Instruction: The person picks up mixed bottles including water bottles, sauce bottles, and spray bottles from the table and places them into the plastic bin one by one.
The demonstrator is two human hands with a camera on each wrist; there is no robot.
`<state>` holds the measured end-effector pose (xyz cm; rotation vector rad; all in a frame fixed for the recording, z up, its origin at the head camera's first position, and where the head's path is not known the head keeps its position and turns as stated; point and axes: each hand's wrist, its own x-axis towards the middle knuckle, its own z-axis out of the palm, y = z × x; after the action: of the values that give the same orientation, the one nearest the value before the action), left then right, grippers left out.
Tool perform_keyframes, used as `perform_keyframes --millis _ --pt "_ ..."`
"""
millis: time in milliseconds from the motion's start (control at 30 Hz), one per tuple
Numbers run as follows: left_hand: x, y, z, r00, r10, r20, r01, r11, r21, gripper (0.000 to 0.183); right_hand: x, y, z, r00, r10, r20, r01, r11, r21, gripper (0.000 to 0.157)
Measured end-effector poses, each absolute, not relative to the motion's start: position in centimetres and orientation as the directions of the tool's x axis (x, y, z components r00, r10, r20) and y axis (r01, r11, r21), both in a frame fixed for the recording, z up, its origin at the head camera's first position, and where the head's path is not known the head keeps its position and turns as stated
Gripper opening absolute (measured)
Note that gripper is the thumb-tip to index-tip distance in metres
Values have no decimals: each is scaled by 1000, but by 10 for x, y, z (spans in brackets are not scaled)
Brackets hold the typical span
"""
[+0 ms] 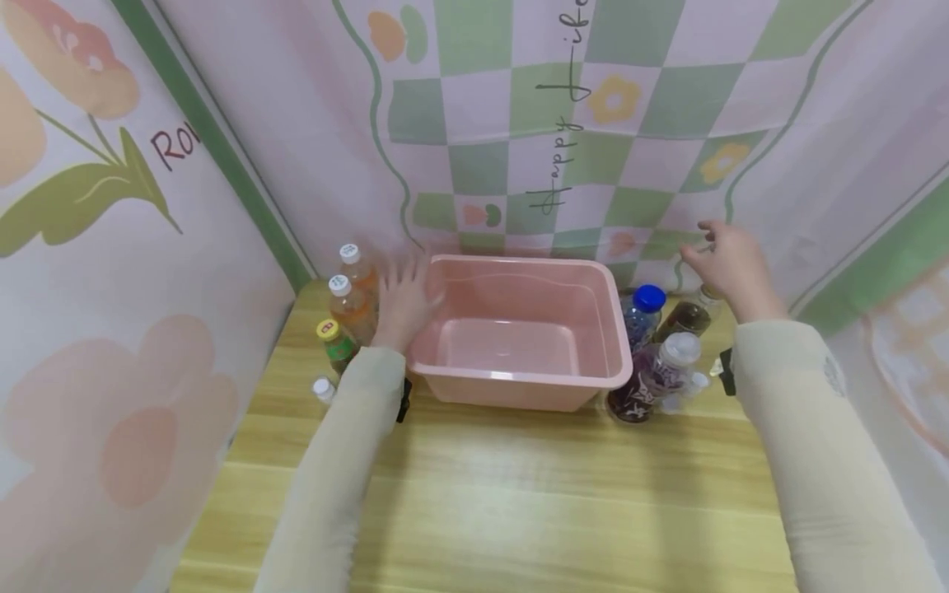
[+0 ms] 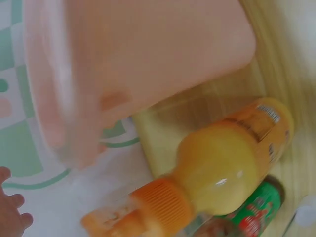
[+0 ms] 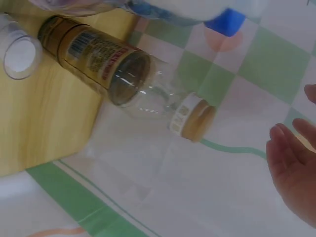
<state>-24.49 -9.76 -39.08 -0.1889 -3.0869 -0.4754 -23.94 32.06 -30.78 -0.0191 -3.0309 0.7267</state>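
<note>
My left hand (image 1: pixel 406 305) spreads its fingers over the left rim of a pink plastic basin (image 1: pixel 519 394), blurred and holding nothing. Close beside it stand two orange drink bottles (image 1: pixel 350 306); the left wrist view shows one juice bottle (image 2: pixel 217 163) with a ribbed orange cap. On the right, my right hand (image 1: pixel 730 268) hovers above a dark drink bottle (image 1: pixel 684 318), fingers loosely bent with nothing between them. In the right wrist view that bottle (image 3: pixel 98 59) has a brown-yellow label and a capped clear neck, apart from the fingertips (image 3: pixel 276 143).
Left of the basin stand a green-labelled bottle (image 1: pixel 339 346) with a yellow cap and a small white-capped bottle (image 1: pixel 323 389). Right of it are a blue-capped bottle (image 1: pixel 643 313) and a purple drink bottle (image 1: pixel 645 383). A patterned curtain (image 1: pixel 534 165) hangs behind the wooden table (image 1: pixel 519 494).
</note>
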Motion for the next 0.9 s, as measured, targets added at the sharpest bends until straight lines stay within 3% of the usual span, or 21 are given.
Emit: perform_keyframes --millis 367,567,900 --pt "-238 -94 -413 -992 120 34 124 928 352 70 -231 337 -333 -996 83 38 52 855 -516 59" --pt "-235 -95 -419 -994 110 9 106 924 368 71 -224 348 -346 -987 105 119 30 859 -511 53" --pt "-233 -95 -433 -995 96 -25 80 925 372 75 -220 358 -363 -990 92 107 24 857 -515 67"
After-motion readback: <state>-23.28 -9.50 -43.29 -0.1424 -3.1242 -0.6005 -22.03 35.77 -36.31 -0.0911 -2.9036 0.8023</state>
